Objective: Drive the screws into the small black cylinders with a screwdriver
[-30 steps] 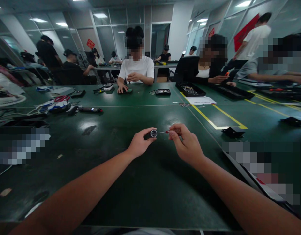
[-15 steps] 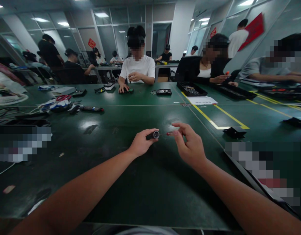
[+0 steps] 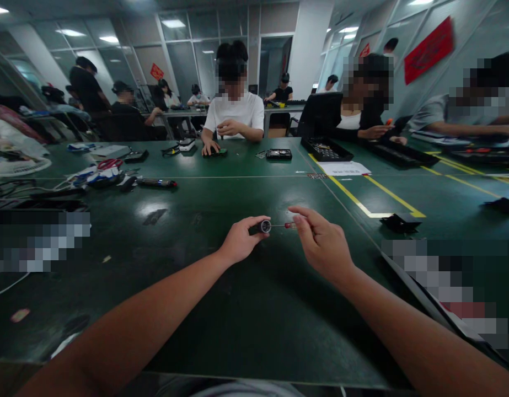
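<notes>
My left hand (image 3: 240, 240) is closed around a short black cylinder (image 3: 264, 226) whose round, hollow-looking end faces me. In my right hand (image 3: 323, 238) is a small screwdriver (image 3: 290, 225) with a reddish, see-through handle, pinched between thumb and fingers. Its thin metal shaft points left and its tip meets the right side of the cylinder's end; the exact contact point is too small to make out. Both hands are just above the green tabletop (image 3: 237, 309).
Across the table a person in a white shirt (image 3: 233, 116) handles small parts. Black trays (image 3: 326, 150) stand at the far right, near yellow tape lines. A black bracket-like piece (image 3: 400, 223) lies to the right. Red-handled tools (image 3: 109, 164) and a dark pen-like tool (image 3: 157, 183) lie left.
My right hand has turned slightly, its fingers shifting on the screwdriver handle. My left hand keeps the cylinder in nearly the same place. The whole view has shifted a little.
</notes>
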Demonstrator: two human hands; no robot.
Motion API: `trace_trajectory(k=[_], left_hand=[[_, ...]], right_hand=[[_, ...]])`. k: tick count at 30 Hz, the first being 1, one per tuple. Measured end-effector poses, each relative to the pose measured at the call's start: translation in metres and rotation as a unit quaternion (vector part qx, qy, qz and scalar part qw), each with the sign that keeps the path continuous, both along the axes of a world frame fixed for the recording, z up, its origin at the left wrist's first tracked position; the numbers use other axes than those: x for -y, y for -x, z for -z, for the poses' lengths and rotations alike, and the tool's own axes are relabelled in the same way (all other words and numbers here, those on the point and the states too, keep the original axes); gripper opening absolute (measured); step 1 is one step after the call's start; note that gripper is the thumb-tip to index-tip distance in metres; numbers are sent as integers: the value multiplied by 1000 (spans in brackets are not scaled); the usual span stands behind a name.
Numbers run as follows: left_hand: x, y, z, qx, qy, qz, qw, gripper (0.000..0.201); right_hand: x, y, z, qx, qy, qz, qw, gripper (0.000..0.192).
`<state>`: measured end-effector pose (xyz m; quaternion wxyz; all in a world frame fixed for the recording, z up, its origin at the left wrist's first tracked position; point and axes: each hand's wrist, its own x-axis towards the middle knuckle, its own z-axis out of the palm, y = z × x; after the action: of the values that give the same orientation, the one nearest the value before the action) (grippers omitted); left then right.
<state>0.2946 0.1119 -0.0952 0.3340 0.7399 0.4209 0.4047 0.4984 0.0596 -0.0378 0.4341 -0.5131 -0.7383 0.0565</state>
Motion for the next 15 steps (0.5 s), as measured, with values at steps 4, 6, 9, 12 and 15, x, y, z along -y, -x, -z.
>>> trace_trajectory(k=[4, 6, 9, 12, 15], left_hand=[[0, 0, 0, 9, 2, -7, 1000, 41], [1, 1, 0, 6, 3, -6, 1000, 41], [1, 1, 0, 0, -1, 0, 1000, 41], [1, 1, 0, -2, -6, 5, 1000, 41], [0, 1, 0, 4, -5, 2, 1000, 41]], right_hand=[[-2, -2, 2, -16, 2, -19, 1000, 33], [-4, -3, 3, -36, 16, -26, 999, 34], [-4, -3, 3, -49, 34, -20, 998, 38], [-3, -2, 2, -31, 37, -12, 999, 36], [-3, -1, 3, -14, 38, -26, 999, 38]])
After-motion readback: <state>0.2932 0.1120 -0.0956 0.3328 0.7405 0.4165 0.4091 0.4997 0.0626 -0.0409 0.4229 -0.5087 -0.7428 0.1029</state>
